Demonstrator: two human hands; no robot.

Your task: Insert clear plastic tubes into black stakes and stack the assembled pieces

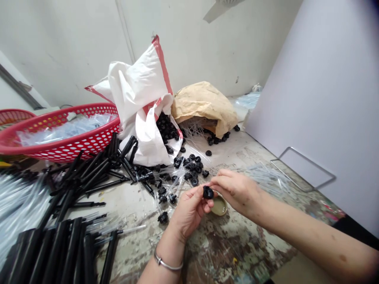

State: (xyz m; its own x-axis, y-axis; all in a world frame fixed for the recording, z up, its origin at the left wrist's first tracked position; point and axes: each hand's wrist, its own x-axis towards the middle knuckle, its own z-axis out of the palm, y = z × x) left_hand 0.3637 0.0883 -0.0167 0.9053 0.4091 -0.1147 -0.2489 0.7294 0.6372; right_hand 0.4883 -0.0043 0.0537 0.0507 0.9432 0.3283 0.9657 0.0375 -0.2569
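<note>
Between the thumb and fingers of my left hand (pixel 189 209) is a small round black plastic cap (pixel 208 192), its hollow side towards me. My right hand (pixel 237 192) meets it from the right, fingertips pinched together at the cap's far edge; whatever they hold is hidden. Just below the hands, a shallow round dish (pixel 219 206) with a little clear liquid rests on the table. Loose black caps (pixel 194 167) lie in a heap beyond my fingers. Closer to my left wrist are a black fitting (pixel 162 217) and thin clear tubes (pixel 180 185).
A white sack (pixel 142 79) spills black parts at the back, beside a brown paper bag (pixel 204 100) of clear tubes. Black tubular pieces (pixel 59 248) are piled at left, before a red basket (pixel 89 136). A white panel with a wire stand (pixel 309 190) borders the right.
</note>
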